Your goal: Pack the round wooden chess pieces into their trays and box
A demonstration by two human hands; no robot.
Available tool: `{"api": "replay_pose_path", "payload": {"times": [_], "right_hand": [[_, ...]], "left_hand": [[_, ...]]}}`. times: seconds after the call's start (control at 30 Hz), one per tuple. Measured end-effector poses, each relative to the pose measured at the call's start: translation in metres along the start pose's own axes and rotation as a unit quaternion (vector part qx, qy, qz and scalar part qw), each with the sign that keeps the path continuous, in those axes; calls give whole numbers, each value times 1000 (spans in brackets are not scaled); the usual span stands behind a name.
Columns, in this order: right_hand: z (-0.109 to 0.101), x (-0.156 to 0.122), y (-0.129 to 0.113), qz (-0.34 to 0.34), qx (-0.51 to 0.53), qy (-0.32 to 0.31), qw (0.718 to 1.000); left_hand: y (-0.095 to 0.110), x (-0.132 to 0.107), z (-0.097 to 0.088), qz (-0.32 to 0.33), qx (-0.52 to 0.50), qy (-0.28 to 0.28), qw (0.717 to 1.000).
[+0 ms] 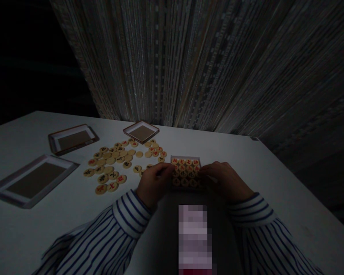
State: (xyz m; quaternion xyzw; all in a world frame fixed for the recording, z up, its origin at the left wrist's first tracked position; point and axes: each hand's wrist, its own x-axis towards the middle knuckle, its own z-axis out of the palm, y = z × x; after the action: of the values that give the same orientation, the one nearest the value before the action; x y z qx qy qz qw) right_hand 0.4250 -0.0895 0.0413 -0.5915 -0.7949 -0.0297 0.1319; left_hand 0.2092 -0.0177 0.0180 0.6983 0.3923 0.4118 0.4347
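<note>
A small open box (185,157) on the white table (60,214) is packed with round wooden Chinese chess discs marked in red. My left hand (153,185) rests against the box's left side, fingers curled at its edge. My right hand (225,179) is curled against the box's right side. Whether either hand pinches a disc is hidden. Both sleeves are striped blue and white. Left of the box, several loose discs (119,162) with red or black marks lie spread on the table.
Three shallow box trays lie on the table: one small square (141,131) behind the discs, one (73,138) at the back left, one larger (33,179) at the left. A striped curtain wall (218,68) rises behind the table. A blurred patch sits near the front edge.
</note>
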Motion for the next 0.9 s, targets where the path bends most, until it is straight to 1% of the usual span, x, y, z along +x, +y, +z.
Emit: {"api": "replay_pose_path", "payload": {"times": [0.17,0.33,0.47,0.6,0.8,0.9], "right_hand": [[1,1,1,1,10,-6,1000],[3,2,1,1,20,4,1000],[3,1,1,-4,23,6,1000],[2,1,1,3,18,-9,1000],[2,1,2,-6,14,-14,1000],[1,1,1,1,14,-19,1000]], "left_hand": [[1,0,0,-2,-4,2,1000],[5,0,0,-2,-11,4,1000],[3,0,0,0,-6,2,1000],[2,0,0,0,5,2,1000],[1,0,1,2,-11,5,1000],[0,1,1,7,-9,4,1000]]}}
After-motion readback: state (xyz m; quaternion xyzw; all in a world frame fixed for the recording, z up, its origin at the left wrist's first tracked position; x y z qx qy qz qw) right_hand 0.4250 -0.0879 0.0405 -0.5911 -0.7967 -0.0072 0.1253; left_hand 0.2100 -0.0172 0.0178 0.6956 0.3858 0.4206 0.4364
